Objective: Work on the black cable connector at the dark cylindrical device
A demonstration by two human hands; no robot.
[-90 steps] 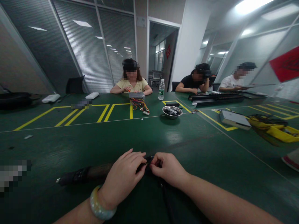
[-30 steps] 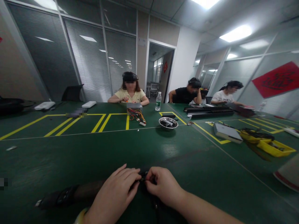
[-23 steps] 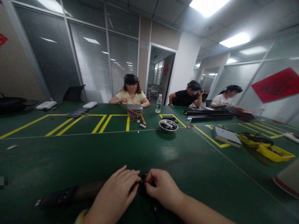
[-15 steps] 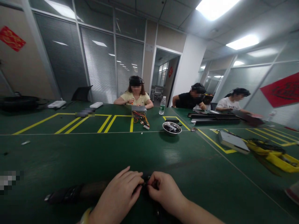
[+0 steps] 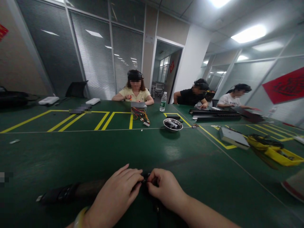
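My left hand (image 5: pixel 118 191) is closed, palm down over the near table, with thumb and fingertips drawn together. Facing it, my right hand (image 5: pixel 166 186) pinches with thumb and forefinger. Between the fingertips is a small dark piece with metal glints (image 5: pixel 144 180), mostly hidden and too small to name. A long dark tube-shaped object (image 5: pixel 68 192) with a silvery left tip lies on the green table, its right end covered by my left hand. Something dark with a shiny spot (image 5: pixel 157 209) shows below my right hand.
A metal bowl (image 5: pixel 173 125) of dark parts stands ahead, near a water bottle (image 5: pixel 163 102). A power supply with coloured cables (image 5: pixel 139 108) sits before a person (image 5: pixel 135 91). To the right are a flat grey box (image 5: pixel 234 137) and a yellow tray (image 5: pixel 283 156). Two more people sit beyond.
The view has shifted slightly, so the table's things appear a little higher and further left. Both hands keep their closed poses close together at the small dark piece.
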